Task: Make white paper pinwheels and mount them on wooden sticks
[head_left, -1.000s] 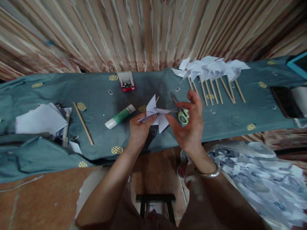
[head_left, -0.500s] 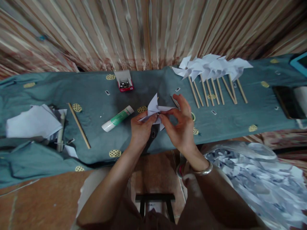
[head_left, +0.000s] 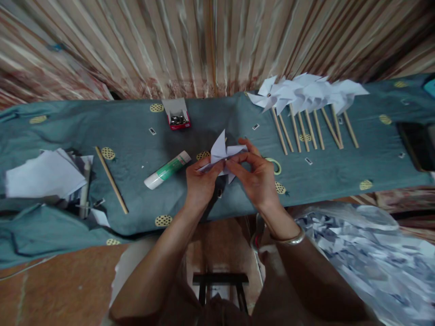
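Note:
Above the front middle of the table I hold a white paper pinwheel (head_left: 219, 147) with its blades standing up. My left hand (head_left: 202, 179) is closed on its left side, the thumb at the middle. My right hand (head_left: 256, 176) pinches at the pinwheel's centre with thumb and index finger; the fingertips cover most of whatever is there. A green loop handle (head_left: 277, 165), perhaps of scissors, shows just right of my right hand. Left of my left hand lies a green and white glue stick (head_left: 168, 170). Behind it stands an open red box (head_left: 179, 120) of small shiny metal pieces.
Several finished pinwheels (head_left: 306, 93) on sticks lie at the back right. A loose wooden stick (head_left: 111, 180) and a stack of white paper (head_left: 45, 174) are on the left. Right of my legs, a clear plastic bag (head_left: 370, 253) holds paper scraps. A dark phone-like object (head_left: 416, 147) lies far right.
My right hand's raised fingers have curled down closer to the pinwheel. The small shiny piece seen at its centre is now mostly covered. The view has shifted slightly.

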Tool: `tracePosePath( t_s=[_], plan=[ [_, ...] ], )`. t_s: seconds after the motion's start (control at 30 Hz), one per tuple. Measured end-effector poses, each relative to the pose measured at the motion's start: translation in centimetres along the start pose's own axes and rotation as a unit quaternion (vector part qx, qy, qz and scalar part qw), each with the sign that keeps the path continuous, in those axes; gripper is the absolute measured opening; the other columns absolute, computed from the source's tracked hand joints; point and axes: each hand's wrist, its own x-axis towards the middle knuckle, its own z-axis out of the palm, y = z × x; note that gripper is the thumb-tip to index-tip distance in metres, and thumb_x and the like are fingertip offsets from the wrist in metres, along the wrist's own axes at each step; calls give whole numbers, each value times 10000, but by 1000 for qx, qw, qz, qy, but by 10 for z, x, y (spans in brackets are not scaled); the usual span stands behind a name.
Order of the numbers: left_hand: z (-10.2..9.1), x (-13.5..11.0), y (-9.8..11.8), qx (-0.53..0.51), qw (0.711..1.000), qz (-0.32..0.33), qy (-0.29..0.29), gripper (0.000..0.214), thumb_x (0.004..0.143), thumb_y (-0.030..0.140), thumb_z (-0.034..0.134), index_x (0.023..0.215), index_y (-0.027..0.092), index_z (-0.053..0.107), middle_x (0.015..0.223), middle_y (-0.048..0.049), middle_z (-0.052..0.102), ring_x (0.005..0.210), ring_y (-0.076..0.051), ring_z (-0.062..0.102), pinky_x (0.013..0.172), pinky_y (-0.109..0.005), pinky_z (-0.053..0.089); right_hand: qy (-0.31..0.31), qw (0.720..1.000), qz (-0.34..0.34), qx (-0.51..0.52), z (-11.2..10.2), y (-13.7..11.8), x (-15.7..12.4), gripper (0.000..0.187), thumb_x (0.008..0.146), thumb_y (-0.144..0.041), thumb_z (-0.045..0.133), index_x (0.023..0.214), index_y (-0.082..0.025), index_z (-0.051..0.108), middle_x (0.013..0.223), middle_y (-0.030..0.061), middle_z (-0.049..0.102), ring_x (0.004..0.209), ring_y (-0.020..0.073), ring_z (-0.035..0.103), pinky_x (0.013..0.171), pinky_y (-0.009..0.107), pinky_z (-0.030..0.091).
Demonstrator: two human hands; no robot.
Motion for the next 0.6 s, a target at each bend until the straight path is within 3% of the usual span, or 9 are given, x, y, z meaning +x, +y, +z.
tracePosePath(
  t_s=[0.1,0.2,0.3,0.47,0.6],
  plan=[
    [-1,1,1,-9,1000,-7,3,125,649,227,804,765,186,785,774,-13,767,694,-136,673,714,-256,523,-6,1000,3,20,-2,-1,-1,87,734,-229,732,669,-241,676,1348,38,617,1364,266,490,1191,521,296],
    [-3,4,4,-45,999,-26,12,146,633,233,821,764,187,779,785,-16,768,693,-136,680,730,-268,536,0,999,-27,-22,-11,-4,-3,86,751,-225,705,680,-238,658,1396,26,587,1406,275,443,1197,535,281],
    [-5,6,8,-92,994,-49,28,216,585,235,855,772,175,767,781,-18,764,693,-144,692,734,-288,554,-1,987,-82,-139,-21,-3,-7,72,766,-217,673,701,-224,645,1438,36,552,1438,294,390,1190,570,268],
    [-6,6,12,-129,989,-62,27,245,551,218,866,763,165,755,756,-11,756,696,-143,700,711,-276,569,-31,936,-156,-313,-27,8,-16,58,789,-191,620,735,-204,636,1475,67,514,1468,328,317,1152,633,270],
    [-4,3,11,-120,991,-53,18,240,573,240,859,772,166,747,791,-20,765,735,-166,712,743,-308,576,-9,940,-201,-277,-25,-1,-20,52,833,-224,621,859,-248,660,1477,32,505,1456,317,345,1159,622,286]
  ],
)
